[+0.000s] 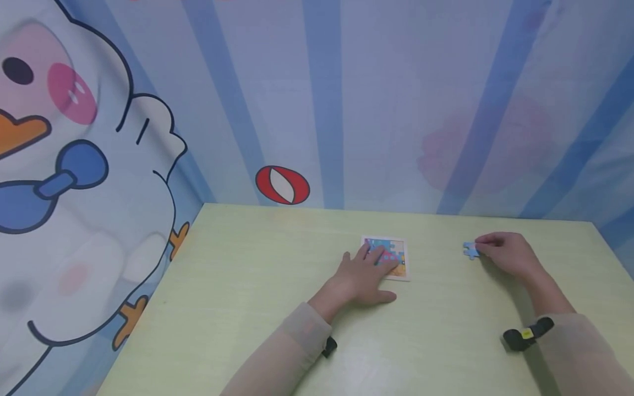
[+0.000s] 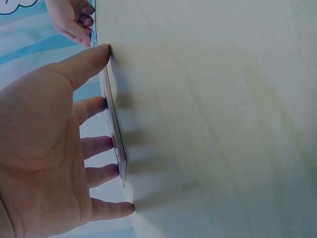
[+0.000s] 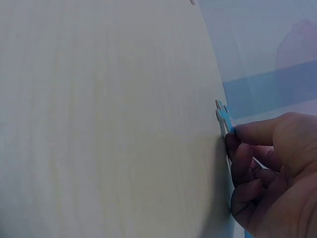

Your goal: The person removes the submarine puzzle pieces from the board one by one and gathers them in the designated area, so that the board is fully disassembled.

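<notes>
A small square jigsaw puzzle (image 1: 407,269) with a pale frame lies on the table, its picture blue, pink and orange. My left hand (image 1: 364,278) is spread over it, straight fingertips touching the board while the thumb and little finger reach past its edge. In the left wrist view the board (image 2: 116,131) shows edge-on under those fingers. To the right, my right hand (image 1: 507,253) pinches a blue jigsaw piece (image 1: 469,250) between thumb and fingers. The right wrist view shows the piece (image 3: 225,116) tilted, its knobs sticking out beyond the fingertips.
The pale yellow-green table (image 1: 238,275) meets a blue striped cloth backdrop (image 1: 376,110) at its far edge. A large printed cartoon bird (image 1: 89,275) covers the cloth on the left. Each wrist wears a black strapped device, such as the right one (image 1: 526,334).
</notes>
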Demonstrator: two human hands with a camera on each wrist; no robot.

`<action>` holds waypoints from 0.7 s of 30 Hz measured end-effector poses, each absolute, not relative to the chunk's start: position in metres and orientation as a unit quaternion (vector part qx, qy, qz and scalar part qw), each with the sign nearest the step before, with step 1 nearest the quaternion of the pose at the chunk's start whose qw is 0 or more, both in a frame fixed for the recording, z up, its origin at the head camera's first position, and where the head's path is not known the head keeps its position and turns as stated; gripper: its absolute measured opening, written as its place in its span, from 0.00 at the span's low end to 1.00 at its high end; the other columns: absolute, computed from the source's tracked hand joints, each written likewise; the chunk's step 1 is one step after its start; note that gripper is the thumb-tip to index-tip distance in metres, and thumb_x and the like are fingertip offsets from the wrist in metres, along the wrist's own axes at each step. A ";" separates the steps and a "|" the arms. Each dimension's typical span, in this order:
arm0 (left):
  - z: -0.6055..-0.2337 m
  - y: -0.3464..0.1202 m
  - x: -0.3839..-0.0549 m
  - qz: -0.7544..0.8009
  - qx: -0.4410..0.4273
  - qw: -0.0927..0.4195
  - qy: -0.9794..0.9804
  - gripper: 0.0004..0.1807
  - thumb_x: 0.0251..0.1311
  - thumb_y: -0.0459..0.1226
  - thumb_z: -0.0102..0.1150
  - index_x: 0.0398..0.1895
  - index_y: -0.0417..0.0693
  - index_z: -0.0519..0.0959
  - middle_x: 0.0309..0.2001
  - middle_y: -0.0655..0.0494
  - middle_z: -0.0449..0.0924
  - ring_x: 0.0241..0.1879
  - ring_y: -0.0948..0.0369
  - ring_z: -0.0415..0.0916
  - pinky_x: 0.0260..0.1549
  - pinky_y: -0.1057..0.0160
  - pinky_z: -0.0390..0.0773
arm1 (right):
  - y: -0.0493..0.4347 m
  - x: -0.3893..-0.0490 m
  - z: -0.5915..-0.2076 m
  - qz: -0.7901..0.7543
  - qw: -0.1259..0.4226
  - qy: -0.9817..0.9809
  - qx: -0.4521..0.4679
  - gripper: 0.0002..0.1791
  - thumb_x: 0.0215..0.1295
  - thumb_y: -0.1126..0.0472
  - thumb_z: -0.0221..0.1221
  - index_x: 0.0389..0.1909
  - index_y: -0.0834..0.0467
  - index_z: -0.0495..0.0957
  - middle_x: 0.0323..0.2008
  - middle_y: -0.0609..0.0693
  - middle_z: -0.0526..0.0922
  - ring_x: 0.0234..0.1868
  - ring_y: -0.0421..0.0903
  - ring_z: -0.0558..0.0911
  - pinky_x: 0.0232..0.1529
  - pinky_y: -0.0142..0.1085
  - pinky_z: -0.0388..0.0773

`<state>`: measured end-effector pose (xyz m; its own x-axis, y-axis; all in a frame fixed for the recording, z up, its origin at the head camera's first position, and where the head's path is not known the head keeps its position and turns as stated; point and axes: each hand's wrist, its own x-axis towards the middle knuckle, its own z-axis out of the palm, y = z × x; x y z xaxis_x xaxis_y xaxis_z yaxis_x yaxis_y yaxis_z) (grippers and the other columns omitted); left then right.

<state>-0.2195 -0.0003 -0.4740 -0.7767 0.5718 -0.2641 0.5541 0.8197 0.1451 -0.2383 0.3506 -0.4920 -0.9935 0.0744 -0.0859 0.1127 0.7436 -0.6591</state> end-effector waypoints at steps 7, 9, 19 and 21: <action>-0.477 -0.002 -0.219 0.034 0.298 0.150 0.942 0.42 0.68 0.66 0.55 0.83 0.76 0.55 0.84 0.59 0.43 0.82 0.47 0.37 0.73 0.34 0.52 | 0.352 -0.240 -0.490 -0.324 0.022 0.945 0.040 0.22 0.77 0.53 0.58 0.55 0.70 0.81 0.54 0.72 0.81 0.54 0.69 0.78 0.51 0.60 0.74; -0.478 -0.002 -0.220 0.033 0.299 0.148 0.942 0.42 0.68 0.67 0.54 0.83 0.76 0.55 0.84 0.59 0.43 0.82 0.48 0.37 0.73 0.34 0.51 | 0.352 -0.240 -0.488 -0.319 0.020 0.947 0.037 0.22 0.77 0.53 0.58 0.55 0.70 0.82 0.53 0.72 0.82 0.53 0.69 0.79 0.50 0.60 0.75; -0.479 -0.007 -0.219 0.004 0.296 0.131 0.946 0.43 0.67 0.68 0.52 0.83 0.78 0.51 0.85 0.59 0.41 0.82 0.46 0.38 0.73 0.33 0.50 | 0.338 -0.234 -0.477 -0.324 0.024 0.945 0.031 0.24 0.77 0.51 0.57 0.58 0.68 0.80 0.52 0.70 0.82 0.47 0.62 0.82 0.37 0.45 0.79; -0.479 -0.010 -0.220 0.003 0.292 0.131 0.947 0.44 0.67 0.68 0.53 0.83 0.78 0.51 0.85 0.58 0.41 0.82 0.45 0.39 0.72 0.33 0.51 | 0.333 -0.233 -0.475 -0.327 0.023 0.945 0.026 0.24 0.78 0.51 0.57 0.58 0.67 0.80 0.52 0.69 0.82 0.46 0.61 0.83 0.36 0.44 0.79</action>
